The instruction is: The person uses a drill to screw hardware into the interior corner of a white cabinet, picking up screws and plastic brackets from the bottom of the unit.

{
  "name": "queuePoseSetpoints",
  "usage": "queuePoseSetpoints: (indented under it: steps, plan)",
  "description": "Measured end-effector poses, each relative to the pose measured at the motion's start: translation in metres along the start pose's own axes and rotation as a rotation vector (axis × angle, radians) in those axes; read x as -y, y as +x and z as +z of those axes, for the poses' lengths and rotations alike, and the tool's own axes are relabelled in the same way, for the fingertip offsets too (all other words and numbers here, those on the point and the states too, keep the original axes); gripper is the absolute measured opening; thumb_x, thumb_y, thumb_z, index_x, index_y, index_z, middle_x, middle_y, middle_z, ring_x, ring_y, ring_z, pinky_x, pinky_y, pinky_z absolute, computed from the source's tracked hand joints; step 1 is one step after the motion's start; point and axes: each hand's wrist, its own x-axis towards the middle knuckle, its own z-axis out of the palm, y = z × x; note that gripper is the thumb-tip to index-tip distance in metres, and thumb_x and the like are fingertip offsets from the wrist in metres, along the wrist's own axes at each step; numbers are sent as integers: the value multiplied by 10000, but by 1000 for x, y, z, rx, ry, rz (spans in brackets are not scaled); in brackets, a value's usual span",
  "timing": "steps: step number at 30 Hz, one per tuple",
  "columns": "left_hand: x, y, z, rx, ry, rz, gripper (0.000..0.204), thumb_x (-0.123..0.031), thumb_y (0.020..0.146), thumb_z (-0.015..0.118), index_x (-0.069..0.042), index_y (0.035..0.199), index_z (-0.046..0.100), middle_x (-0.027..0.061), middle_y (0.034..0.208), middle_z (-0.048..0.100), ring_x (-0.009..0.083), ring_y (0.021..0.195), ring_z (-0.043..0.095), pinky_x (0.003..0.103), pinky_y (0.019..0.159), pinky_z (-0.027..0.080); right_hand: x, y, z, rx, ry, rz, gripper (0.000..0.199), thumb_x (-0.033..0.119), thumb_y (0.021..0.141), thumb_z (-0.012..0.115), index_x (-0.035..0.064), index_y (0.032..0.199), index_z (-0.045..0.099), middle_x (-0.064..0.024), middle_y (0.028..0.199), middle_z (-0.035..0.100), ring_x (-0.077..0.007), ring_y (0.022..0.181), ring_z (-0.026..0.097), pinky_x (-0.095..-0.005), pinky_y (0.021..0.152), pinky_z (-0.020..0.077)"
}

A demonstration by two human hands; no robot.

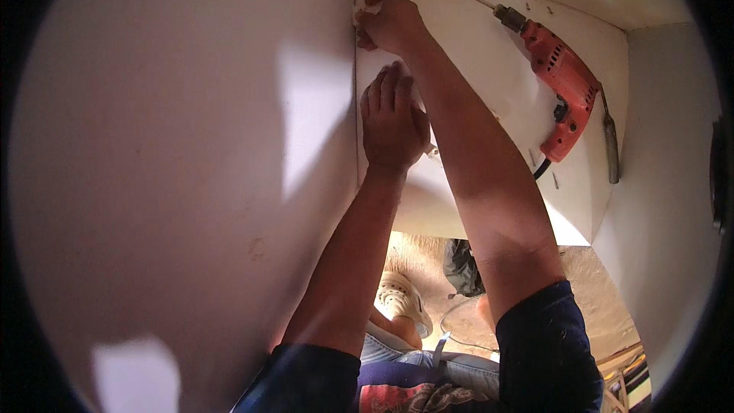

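My right hand (390, 23) is at the far left corner of a white board, beside the white side wall (214, 92). Its fingers are curled closed around something small and pale that I cannot make out. Nearer to me, my left hand (391, 126) lies with its fingers stretched forward along the same wall. A small whitish piece (432, 151) shows beside its wrist; what is under the palm is hidden. A red power drill (562, 80) with a long bit lies on the white board (489, 46), right of both hands.
A screwdriver (611, 145) lies right of the drill, whose black cord (542, 168) runs toward me. Loose screws (556, 181) are scattered about. A pale wall (665, 107) bounds the right side. Below the board's near edge are a dark bag (462, 268) and a light clog (401, 297) on my foot.
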Motion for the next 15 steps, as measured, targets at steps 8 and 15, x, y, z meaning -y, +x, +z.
queuePoseSetpoints:
  steps: [8, 15]
  plan:
    - [-6, -3, -9, 38, -74, 4, 441, -122, 925, 567, -10, 1350, 605, 208, 1543, 550, 414, 1432, 495, 569, 1215, 350, -22, -115, -103, -300, 225, -46, 414, 280, 1017, 778, 46, 1336, 655, -152, 943, 784, -184, 732, 754, -314, 658, 611]
    - [-6, -3, -2, -13, -19, 20, 385, -161, 981, 583, -51, 1347, 622, 175, 1518, 576, 388, 1416, 507, 547, 1212, 354, -75, -222, -178, -922, -410, 124, 815, 432, 792, 944, 36, 1399, 572, -204, 1315, 636, -350, 1238, 587, -487, 1012, 515]
